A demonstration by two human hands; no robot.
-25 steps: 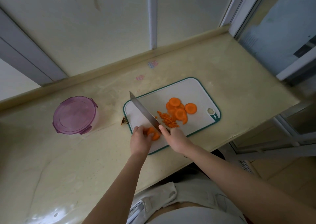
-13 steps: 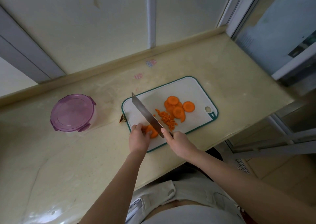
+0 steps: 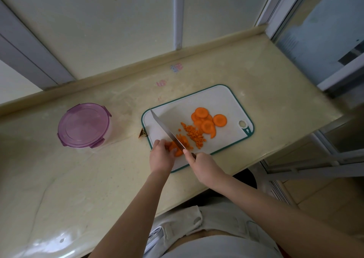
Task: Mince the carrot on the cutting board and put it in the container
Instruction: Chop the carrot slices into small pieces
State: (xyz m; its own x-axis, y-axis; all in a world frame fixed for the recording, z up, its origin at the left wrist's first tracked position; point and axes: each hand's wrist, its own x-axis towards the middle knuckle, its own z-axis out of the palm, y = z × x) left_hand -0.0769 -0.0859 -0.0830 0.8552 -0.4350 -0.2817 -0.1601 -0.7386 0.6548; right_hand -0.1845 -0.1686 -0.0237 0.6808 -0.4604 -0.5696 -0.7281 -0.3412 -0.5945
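On the board (image 3: 216,100): our left hand (image 3: 160,157) holds carrot (image 3: 177,149) under curled fingers; right hand (image 3: 203,163) grips knife (image 3: 165,127). Mince (image 3: 194,134) small; slices (image 3: 206,119) uncut; container (image 3: 84,125) lidded, well left on bench (image 3: 256,76). We judge under half done.

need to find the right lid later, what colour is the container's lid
Translucent purple; the container's lid shows best in the head view, the only view.

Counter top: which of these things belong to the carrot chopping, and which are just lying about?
In the job: cutting board, knife in the right hand, carrot slices, minced carrot, carrot piece under the left hand, lidded purple container.
Lying about: brown scrap beside the board, coloured marks on the counter.
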